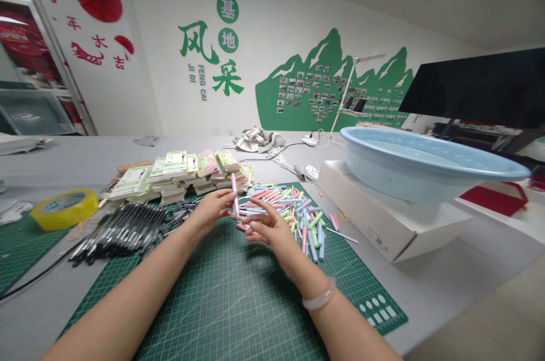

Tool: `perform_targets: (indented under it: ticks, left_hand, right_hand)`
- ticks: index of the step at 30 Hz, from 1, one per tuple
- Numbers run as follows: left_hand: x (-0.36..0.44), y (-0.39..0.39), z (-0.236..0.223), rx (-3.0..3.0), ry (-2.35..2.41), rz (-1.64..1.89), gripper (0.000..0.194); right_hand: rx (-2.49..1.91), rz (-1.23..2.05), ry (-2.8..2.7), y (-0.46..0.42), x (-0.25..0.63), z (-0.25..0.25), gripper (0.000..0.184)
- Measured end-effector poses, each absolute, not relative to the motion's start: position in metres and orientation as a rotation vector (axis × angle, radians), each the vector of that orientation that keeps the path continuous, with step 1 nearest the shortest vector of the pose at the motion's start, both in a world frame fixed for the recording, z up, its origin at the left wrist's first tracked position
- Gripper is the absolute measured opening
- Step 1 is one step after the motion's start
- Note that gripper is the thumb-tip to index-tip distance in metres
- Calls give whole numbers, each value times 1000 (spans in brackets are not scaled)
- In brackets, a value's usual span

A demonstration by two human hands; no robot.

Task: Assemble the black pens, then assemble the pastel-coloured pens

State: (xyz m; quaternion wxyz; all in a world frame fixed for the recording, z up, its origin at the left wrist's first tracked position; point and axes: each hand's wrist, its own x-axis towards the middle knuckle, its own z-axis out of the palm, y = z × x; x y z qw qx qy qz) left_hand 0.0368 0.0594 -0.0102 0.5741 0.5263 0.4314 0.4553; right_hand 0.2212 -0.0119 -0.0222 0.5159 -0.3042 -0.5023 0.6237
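Observation:
Between the fingertips of my left hand (212,211) stands a pale purple pen (234,191), held nearly upright above the cutting mat (221,298). My right hand (275,231) is close to its lower end, fingers stretched and apart; whether a fingertip touches the pen I cannot tell. Behind and beside the right hand spreads a loose pile of pastel pen barrels and caps (313,225) in pink, green and blue. To the left of my left hand lies a heap of black-tipped clear pens (123,230).
Stacked small boxes (174,165) stand behind the black pens. A yellow tape roll (63,210) lies at left. At right, a blue basin (426,162) rests on a white carton (383,219). Crumpled cloth (258,139) and a cable lie toward the wall.

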Motion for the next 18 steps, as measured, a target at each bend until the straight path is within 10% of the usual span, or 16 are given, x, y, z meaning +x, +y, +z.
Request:
perform_targets:
  ticks: [18]
  left_hand:
    - [45, 86, -56, 2197, 2035, 555, 29]
  right_hand:
    - [-898, 1215, -1087, -2, 227, -25, 25]
